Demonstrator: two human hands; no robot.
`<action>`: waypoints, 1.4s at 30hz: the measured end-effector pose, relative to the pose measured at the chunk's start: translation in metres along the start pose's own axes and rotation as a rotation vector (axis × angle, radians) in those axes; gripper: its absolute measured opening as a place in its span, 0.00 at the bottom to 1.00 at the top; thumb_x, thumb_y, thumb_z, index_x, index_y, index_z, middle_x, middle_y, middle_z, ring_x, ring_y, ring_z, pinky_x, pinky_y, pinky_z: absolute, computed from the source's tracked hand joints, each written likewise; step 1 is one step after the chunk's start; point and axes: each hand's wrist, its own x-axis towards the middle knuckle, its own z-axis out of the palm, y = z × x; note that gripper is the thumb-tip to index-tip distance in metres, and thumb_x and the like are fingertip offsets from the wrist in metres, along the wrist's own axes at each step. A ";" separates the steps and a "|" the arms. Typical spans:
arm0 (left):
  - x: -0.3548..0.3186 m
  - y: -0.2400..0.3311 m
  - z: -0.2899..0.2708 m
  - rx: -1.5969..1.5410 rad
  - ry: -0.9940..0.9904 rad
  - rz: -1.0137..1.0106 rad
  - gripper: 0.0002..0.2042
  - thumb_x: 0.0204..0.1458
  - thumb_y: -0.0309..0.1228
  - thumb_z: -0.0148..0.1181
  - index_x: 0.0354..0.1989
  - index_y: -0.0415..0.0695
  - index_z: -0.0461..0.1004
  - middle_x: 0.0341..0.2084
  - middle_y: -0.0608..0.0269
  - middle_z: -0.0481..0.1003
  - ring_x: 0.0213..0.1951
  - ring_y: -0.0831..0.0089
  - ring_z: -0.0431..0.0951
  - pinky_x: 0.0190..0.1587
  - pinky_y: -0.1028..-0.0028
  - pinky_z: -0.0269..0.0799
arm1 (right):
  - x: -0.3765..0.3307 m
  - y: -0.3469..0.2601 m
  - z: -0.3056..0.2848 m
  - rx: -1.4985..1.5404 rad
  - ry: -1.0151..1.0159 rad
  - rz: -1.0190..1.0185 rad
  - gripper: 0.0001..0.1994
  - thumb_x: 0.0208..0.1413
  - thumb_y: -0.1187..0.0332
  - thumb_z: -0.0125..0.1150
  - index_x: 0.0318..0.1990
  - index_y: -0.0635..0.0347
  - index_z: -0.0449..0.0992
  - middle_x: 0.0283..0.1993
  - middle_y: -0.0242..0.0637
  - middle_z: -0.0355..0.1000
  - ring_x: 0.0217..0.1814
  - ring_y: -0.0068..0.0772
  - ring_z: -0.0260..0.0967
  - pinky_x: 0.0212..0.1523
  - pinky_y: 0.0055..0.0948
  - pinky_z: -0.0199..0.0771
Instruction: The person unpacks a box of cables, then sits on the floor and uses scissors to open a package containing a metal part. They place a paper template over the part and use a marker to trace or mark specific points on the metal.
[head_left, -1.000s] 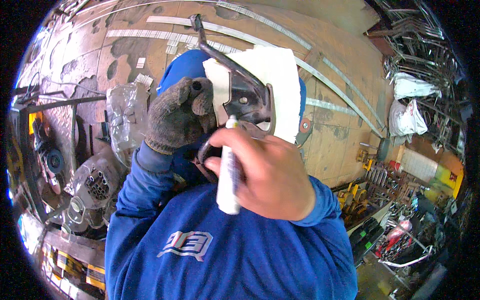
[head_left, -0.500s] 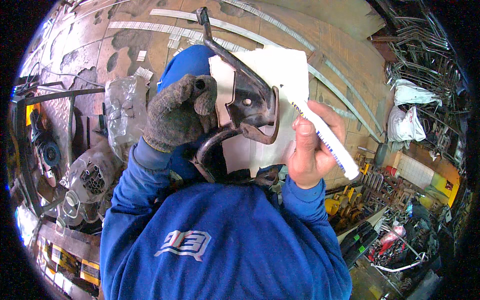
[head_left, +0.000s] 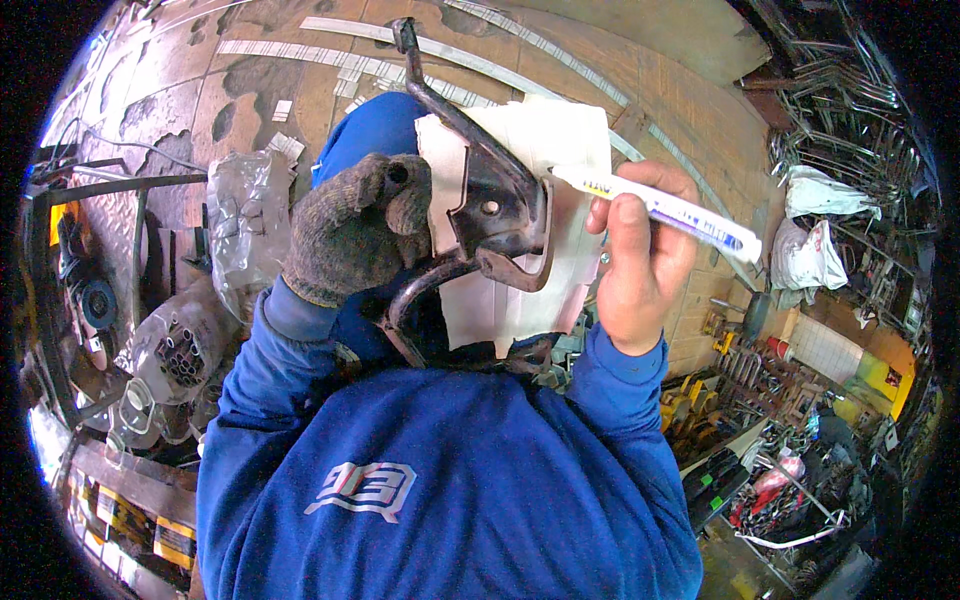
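A black metal bracket with bent tube arms lies over a white sheet in front of my body. The bracket's plate has a small round hole. My right hand is bare and grips a white marker between thumb and fingers. Its dark tip points left, close to the bracket's right edge. My left hand wears a dark grey knit glove; its fingers are curled at the left edge of the sheet and bracket. A dark round spot shows among them, and what they hold is hidden.
Light metal strips lie on the stained floor beyond. At left are a dark metal frame, a clear plastic bag and a cut bottle holding tubes. White sacks, stacked metal rods and piled metal parts stand at right.
My right hand has moved slightly right and turned the marker flatter, bringing its tip up and left to the bracket's edge. The white sheet has shifted slightly. My left hand has barely moved.
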 end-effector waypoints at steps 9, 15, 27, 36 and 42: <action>0.007 0.009 0.003 -0.272 -0.285 -0.232 0.17 0.59 0.45 0.53 0.34 0.42 0.68 0.26 0.65 0.69 0.29 0.74 0.70 0.33 0.77 0.66 | -0.017 -0.010 -0.003 -0.497 -0.263 -0.666 0.20 0.43 0.70 0.72 0.46 0.55 0.73 0.25 0.26 0.71 0.21 0.29 0.64 0.34 0.36 0.58; 0.003 0.009 0.009 -0.082 -0.102 -0.165 0.18 0.59 0.47 0.54 0.33 0.42 0.67 0.24 0.66 0.67 0.28 0.75 0.69 0.31 0.77 0.65 | -0.028 -0.002 0.006 -0.537 -0.238 -0.593 0.15 0.41 0.74 0.70 0.39 0.55 0.78 0.26 0.28 0.74 0.22 0.27 0.66 0.34 0.34 0.55; 0.001 0.007 0.007 -0.242 -0.196 -0.183 0.14 0.61 0.40 0.52 0.42 0.40 0.71 0.29 0.66 0.71 0.32 0.75 0.71 0.37 0.77 0.68 | -0.030 0.008 0.018 -0.481 -0.254 -0.548 0.13 0.45 0.75 0.67 0.41 0.59 0.76 0.24 0.31 0.72 0.21 0.29 0.68 0.25 0.31 0.59; 0.003 0.008 0.007 -0.300 -0.150 -0.200 0.17 0.60 0.42 0.53 0.41 0.38 0.71 0.28 0.65 0.71 0.30 0.75 0.70 0.34 0.77 0.67 | -0.029 0.009 0.019 -0.460 -0.252 -0.532 0.12 0.46 0.76 0.67 0.40 0.60 0.76 0.25 0.33 0.73 0.21 0.31 0.68 0.23 0.31 0.59; 0.005 0.013 0.006 -0.308 -0.213 -0.255 0.15 0.61 0.42 0.50 0.37 0.41 0.70 0.27 0.66 0.69 0.31 0.74 0.69 0.36 0.76 0.65 | -0.032 0.012 0.021 -0.408 -0.234 -0.498 0.10 0.50 0.74 0.65 0.41 0.62 0.75 0.24 0.36 0.70 0.21 0.29 0.63 0.22 0.27 0.59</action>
